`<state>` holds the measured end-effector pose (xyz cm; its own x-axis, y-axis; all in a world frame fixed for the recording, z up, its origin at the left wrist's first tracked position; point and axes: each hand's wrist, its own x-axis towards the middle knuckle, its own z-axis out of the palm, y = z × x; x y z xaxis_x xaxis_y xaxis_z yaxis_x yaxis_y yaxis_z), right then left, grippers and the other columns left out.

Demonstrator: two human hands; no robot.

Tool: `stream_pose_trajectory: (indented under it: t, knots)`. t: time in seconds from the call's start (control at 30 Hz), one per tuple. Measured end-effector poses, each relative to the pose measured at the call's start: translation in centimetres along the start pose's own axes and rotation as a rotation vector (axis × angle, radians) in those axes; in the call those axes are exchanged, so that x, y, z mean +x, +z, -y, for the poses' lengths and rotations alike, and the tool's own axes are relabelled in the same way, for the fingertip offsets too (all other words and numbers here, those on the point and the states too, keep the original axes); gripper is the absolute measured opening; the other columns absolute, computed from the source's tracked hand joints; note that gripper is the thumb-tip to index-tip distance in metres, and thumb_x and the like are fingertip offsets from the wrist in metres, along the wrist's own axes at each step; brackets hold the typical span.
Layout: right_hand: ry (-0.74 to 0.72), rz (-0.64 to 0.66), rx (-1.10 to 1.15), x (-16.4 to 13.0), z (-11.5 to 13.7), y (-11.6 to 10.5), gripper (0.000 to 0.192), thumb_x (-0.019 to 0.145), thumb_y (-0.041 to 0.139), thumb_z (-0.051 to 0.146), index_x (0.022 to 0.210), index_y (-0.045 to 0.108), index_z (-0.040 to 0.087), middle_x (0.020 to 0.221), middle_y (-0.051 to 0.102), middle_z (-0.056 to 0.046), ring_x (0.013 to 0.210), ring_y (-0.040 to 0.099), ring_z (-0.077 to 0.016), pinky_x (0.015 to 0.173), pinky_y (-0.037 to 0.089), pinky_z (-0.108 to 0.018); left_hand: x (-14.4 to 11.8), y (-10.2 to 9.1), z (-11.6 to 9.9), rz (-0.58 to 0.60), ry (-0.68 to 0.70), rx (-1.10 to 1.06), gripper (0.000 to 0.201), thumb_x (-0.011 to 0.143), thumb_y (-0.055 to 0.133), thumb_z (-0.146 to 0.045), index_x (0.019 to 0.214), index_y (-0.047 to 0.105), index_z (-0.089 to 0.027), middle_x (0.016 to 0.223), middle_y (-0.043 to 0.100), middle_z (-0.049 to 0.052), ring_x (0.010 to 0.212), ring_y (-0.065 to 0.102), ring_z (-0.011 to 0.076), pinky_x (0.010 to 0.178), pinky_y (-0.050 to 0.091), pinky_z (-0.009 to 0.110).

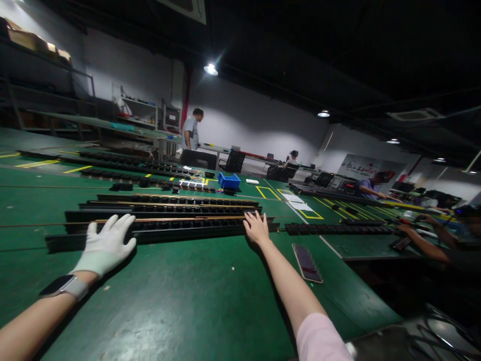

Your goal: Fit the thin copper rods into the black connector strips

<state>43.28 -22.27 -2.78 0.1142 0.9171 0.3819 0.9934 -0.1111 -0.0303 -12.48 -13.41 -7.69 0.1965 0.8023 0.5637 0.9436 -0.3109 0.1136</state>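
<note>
Our left hand point(106, 244) wears a white knit glove, with a grey-strapped dark smartwatch point(63, 286) at the wrist; our right hand point(256, 228) is bare, with a pale pink sleeve point(321, 338).

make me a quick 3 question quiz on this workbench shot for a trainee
1. True or false: both hands wear gloves.
2. Which thing lies on the green table beside the right forearm? A) a phone B) a blue bin C) a watch
3. Fill in: both hands rest on the nearest long black ____.

Key
1. False: the left hand wears a white glove, the right hand is bare.
2. A: the phone lies flat there; the blue bin stands farther back.
3. Rail: the long black rail runs between the two hands.
</note>
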Motion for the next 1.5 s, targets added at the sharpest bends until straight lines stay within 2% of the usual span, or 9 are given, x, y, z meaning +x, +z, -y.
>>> stream_pose_trajectory:
  t: [0.3,0.43,0.57,0.8,0.93,1.13,1.23,1.37,1.5]
  knots:
    - [0.079,0.033,-0.023,0.3,-2.0,-0.5,0.061,0.113,0.032,0.046,0.172,0.039,0.036,0.176,0.041,0.001,0.169,0.021,-0.0279,0.136,0.002,-0.063,0.1,0.1,0.1,0.023,-0.009,0.048,0.074,0.096,0.049,-0.043,0.165,0.043,-0.016,0.178,0.039,0.013,0.165,0.027,0.037,0.134,-0.004,0.068]
    - [0.142,0.034,-0.009,0.3,-3.3,-0.5,0.078,0.101,0.043,0.03,0.177,0.026,0.034,0.18,0.033,0.001,0.169,0.019,-0.0303,0.136,0.002,-0.065,0.0,0.3,0.2,0.008,-0.009,0.058,0.073,0.096,0.049,-0.042,0.165,0.044,-0.016,0.177,0.04,0.013,0.165,0.028,0.0363,0.134,-0.004,0.067]
    - [0.074,0.073,-0.039,-0.1,-3.8,0.1,0.088,0.093,0.05,0.026,0.177,0.025,0.034,0.182,0.025,0.003,0.17,0.014,-0.0293,0.136,-0.002,-0.063,0.0,0.6,0.4,-0.034,0.017,0.042,0.074,0.095,0.051,-0.042,0.164,0.046,-0.015,0.175,0.043,0.016,0.164,0.03,0.0391,0.133,-0.003,0.068]
    - [0.032,0.098,-0.078,-0.2,-3.5,0.1,0.086,0.09,0.053,0.024,0.174,0.036,0.033,0.179,0.035,0.002,0.17,0.018,-0.029,0.137,-0.004,-0.061,0.1,0.7,0.5,-0.03,0.014,0.03,0.075,0.095,0.051,-0.044,0.164,0.046,-0.016,0.176,0.042,0.015,0.164,0.029,0.0386,0.133,-0.005,0.068]
    - [0.063,0.087,-0.069,-0.2,-3.3,-0.1,0.087,0.089,0.053,0.023,0.174,0.036,0.033,0.179,0.033,0.004,0.169,0.021,-0.0287,0.137,-0.001,-0.06,0.2,0.8,0.6,-0.027,0.012,0.032,0.076,0.094,0.051,-0.044,0.164,0.045,-0.016,0.176,0.042,0.015,0.164,0.028,0.038,0.133,-0.005,0.067]
    - [0.024,0.068,-0.067,0.5,-0.8,0.2,0.089,0.09,0.054,0.024,0.176,0.03,0.032,0.179,0.034,0.003,0.17,0.015,-0.0275,0.137,-0.005,-0.058,0.2,1.3,0.9,-0.052,0.019,0.048,0.077,0.092,0.048,-0.046,0.164,0.048,-0.017,0.174,0.046,0.015,0.163,0.033,0.0387,0.134,-0.003,0.067]
    - [0.011,0.069,-0.066,0.8,0.4,0.5,0.088,0.091,0.054,0.024,0.175,0.033,0.032,0.179,0.036,0.003,0.17,0.017,-0.027,0.137,-0.003,-0.057,0.1,1.2,0.8,-0.069,0.028,0.057,0.078,0.091,0.046,-0.047,0.163,0.049,-0.017,0.173,0.047,0.015,0.161,0.036,0.0399,0.134,-0.002,0.067]
    - [0.017,0.066,-0.072,0.8,0.9,0.6,0.081,0.094,0.053,0.025,0.173,0.038,0.033,0.176,0.041,0.003,0.169,0.019,-0.0282,0.137,0.0,-0.057,0.1,0.8,0.6,-0.067,0.023,0.047,0.08,0.09,0.047,-0.047,0.163,0.05,-0.016,0.172,0.048,0.016,0.16,0.038,0.041,0.133,-0.001,0.068]
    - [0.03,0.078,-0.109,0.7,0.9,0.1,0.081,0.095,0.054,0.026,0.174,0.036,0.035,0.177,0.039,0.003,0.169,0.019,-0.0285,0.137,0.002,-0.057,0.1,0.8,0.6,-0.06,0.02,0.035,0.08,0.089,0.047,-0.048,0.164,0.049,-0.017,0.173,0.046,0.016,0.161,0.037,0.0406,0.133,-0.001,0.069]
